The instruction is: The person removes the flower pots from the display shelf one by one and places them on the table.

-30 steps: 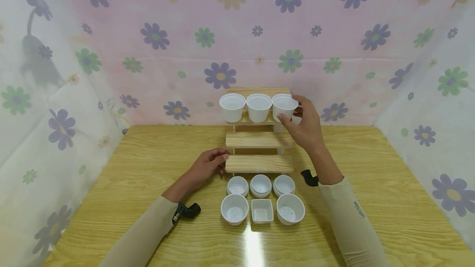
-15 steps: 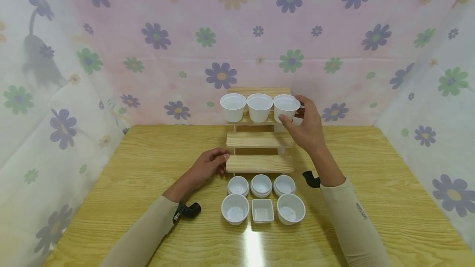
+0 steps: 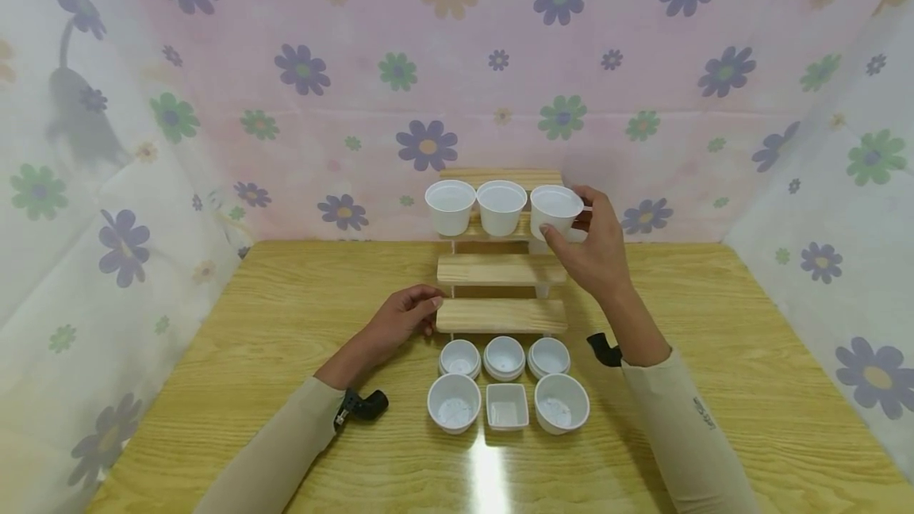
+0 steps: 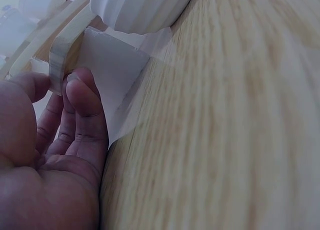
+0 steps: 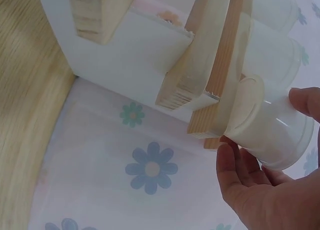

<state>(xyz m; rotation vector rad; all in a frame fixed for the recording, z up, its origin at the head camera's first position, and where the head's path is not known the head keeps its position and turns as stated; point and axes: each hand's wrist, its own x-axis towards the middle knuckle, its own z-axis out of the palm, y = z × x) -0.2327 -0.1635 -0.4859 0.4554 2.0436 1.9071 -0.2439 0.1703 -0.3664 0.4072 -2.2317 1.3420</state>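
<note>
My right hand (image 3: 598,248) grips the rightmost white plastic cup (image 3: 555,209), its thumb on the near side and fingers behind. In the right wrist view that cup (image 5: 272,125) shows its base and leans beside the upper shelf edge. Two more white cups (image 3: 451,209) (image 3: 502,209) stand upright on the upper part of a tiered wooden stand (image 3: 501,269). With thumb and fingers, my left hand (image 3: 400,322) pinches the left end of the stand's lowest plank (image 3: 501,316); the left wrist view shows the thumb against that plank end (image 4: 62,52).
In front of the stand sit two rows of small white pots: three round ones (image 3: 504,357) behind, then two larger round pots (image 3: 454,403) (image 3: 562,403) flanking a square dish (image 3: 507,408). A wood-grain table (image 3: 286,300) lies beneath. Flowered cloth (image 3: 343,101) hangs behind and on both sides.
My right hand has shifted the rightmost cup slightly right and toward me, widening its gap from the middle cup. My left hand stays on the lowest plank.
</note>
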